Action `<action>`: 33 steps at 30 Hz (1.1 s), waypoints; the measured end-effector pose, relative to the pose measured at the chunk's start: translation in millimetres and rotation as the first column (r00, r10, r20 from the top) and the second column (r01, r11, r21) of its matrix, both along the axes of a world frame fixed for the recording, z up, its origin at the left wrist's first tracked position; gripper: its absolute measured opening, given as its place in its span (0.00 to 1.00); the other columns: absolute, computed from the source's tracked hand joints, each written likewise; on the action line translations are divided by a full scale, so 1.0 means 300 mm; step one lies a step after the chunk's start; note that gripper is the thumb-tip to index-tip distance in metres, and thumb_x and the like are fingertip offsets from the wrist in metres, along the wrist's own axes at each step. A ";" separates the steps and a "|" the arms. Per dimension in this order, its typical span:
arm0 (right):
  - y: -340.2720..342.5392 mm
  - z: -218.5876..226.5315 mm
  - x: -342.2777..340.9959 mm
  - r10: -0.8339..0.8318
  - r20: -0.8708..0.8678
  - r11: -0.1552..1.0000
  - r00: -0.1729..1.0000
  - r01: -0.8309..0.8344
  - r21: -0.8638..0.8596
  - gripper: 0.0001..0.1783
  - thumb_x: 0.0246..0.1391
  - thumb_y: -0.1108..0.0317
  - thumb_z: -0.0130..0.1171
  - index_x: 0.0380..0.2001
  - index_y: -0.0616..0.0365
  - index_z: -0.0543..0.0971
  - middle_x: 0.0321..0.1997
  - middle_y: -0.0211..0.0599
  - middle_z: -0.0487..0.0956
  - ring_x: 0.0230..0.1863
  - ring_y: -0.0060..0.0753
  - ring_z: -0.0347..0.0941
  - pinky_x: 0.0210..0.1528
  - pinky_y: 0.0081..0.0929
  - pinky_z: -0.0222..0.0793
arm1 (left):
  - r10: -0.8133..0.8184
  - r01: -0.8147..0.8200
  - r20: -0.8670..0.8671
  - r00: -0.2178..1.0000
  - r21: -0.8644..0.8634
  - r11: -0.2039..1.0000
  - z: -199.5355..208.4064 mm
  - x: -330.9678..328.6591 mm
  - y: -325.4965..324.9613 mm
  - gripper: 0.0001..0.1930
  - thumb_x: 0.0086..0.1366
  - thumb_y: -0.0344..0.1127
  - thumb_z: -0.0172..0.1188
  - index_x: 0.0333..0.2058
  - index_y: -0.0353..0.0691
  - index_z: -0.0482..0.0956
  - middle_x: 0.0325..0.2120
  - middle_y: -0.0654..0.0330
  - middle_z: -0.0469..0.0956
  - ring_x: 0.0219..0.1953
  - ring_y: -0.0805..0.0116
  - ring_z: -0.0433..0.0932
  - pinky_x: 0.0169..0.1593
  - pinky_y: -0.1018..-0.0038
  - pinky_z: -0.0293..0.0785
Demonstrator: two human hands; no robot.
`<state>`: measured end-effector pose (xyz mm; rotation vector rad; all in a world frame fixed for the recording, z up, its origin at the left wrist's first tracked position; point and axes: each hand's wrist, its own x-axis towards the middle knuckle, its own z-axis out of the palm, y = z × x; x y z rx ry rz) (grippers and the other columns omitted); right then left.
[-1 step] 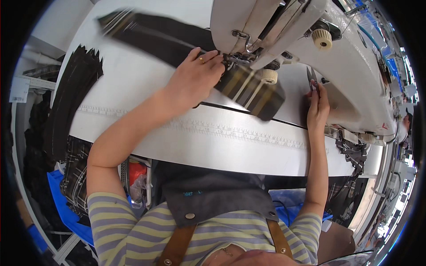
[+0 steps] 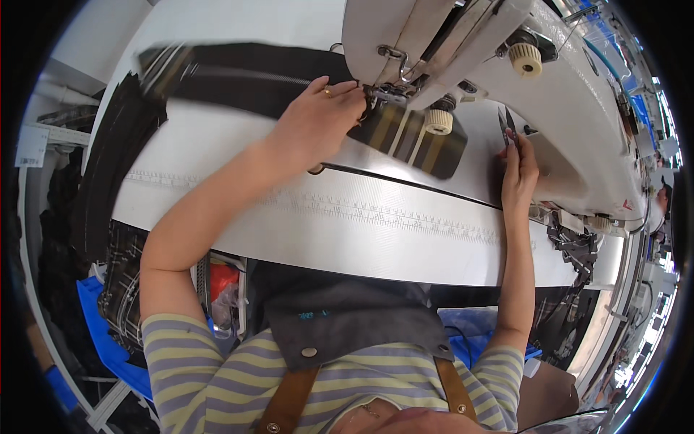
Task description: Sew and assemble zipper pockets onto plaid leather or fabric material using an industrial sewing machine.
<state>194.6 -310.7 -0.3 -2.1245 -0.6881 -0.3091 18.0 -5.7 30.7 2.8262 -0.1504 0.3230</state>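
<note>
My left hand (image 2: 318, 119), a ring on one finger, is closed on a dark fabric piece (image 2: 246, 79) beside the presser foot (image 2: 390, 94) of a white sewing machine (image 2: 578, 94). Its curled fingertips are partly hidden against the cloth. The piece runs left across the table, blurred at its plaid far end; its striped plaid part lies right of the foot under the machine arm. In my right hand (image 2: 519, 173) is a pair of small dark scissors (image 2: 508, 124), blades pointing away from me, beside the machine's upright body.
Dark cut fabric strips (image 2: 119, 159) hang over the table's left edge. A printed ruler scale (image 2: 376, 215) crosses the white table (image 2: 325, 249). Dark scraps (image 2: 575, 249) lie at the right. A blue bin (image 2: 108, 340) with plaid cloth stands below left.
The fabric piece has turned counter-clockwise about the presser foot: its left end swung toward me, its right end away. My left hand shifted slightly; the right hand with the scissors stayed nearly still.
</note>
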 end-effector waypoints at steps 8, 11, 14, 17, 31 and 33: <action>0.002 0.050 -0.054 -0.021 -0.097 0.998 0.995 0.015 -0.068 0.18 0.54 0.66 0.64 0.43 0.67 0.76 0.22 0.23 0.69 0.24 0.12 0.58 0.26 0.12 0.54 | -0.181 -0.042 -0.195 0.964 -0.783 0.620 0.013 -0.108 0.053 0.07 0.62 0.30 0.58 0.30 0.32 0.72 0.39 0.48 0.79 0.44 0.68 0.78 0.35 0.76 0.70; 0.023 0.106 -0.154 0.066 -0.059 0.995 0.996 -0.061 0.078 0.17 0.52 0.67 0.65 0.42 0.66 0.76 0.23 0.22 0.70 0.23 0.12 0.59 0.26 0.12 0.55 | -0.363 0.045 -0.190 0.912 -0.834 0.550 0.031 -0.267 0.016 0.05 0.60 0.26 0.59 0.29 0.31 0.73 0.42 0.49 0.79 0.42 0.69 0.78 0.42 0.76 0.71; 0.036 0.172 -0.300 0.241 -0.189 0.959 0.952 -0.264 -0.106 0.17 0.47 0.66 0.69 0.40 0.61 0.77 0.26 0.23 0.74 0.22 0.14 0.63 0.26 0.17 0.60 | -0.500 0.046 -0.108 0.859 -0.957 0.285 0.026 -0.429 -0.024 0.03 0.57 0.22 0.60 0.27 0.31 0.75 0.46 0.46 0.77 0.52 0.57 0.76 0.47 0.73 0.73; 0.109 0.199 -0.394 0.584 0.156 0.751 0.797 -0.457 -0.475 0.18 0.43 0.64 0.69 0.38 0.56 0.77 0.23 0.27 0.73 0.22 0.24 0.69 0.25 0.23 0.63 | -0.484 0.066 -0.085 0.871 -0.956 0.286 -0.011 -0.493 -0.041 0.03 0.57 0.22 0.61 0.28 0.30 0.75 0.46 0.46 0.77 0.49 0.59 0.78 0.46 0.72 0.74; 0.205 0.198 -0.463 0.717 0.297 0.680 0.630 -0.543 -0.492 0.20 0.40 0.66 0.69 0.40 0.55 0.78 0.17 0.30 0.66 0.18 0.30 0.65 0.22 0.29 0.62 | -0.436 0.018 -0.143 0.889 -0.939 0.344 -0.003 -0.473 -0.060 0.03 0.58 0.25 0.62 0.30 0.32 0.77 0.43 0.48 0.79 0.51 0.57 0.76 0.52 0.70 0.72; 0.220 0.178 -0.476 0.742 0.281 0.655 0.609 -0.570 -0.497 0.20 0.40 0.67 0.69 0.40 0.56 0.78 0.18 0.30 0.66 0.18 0.30 0.66 0.22 0.29 0.63 | -0.431 0.049 -0.126 0.894 -0.927 0.373 -0.004 -0.476 -0.059 0.03 0.56 0.24 0.61 0.27 0.34 0.75 0.44 0.44 0.78 0.50 0.55 0.77 0.52 0.68 0.70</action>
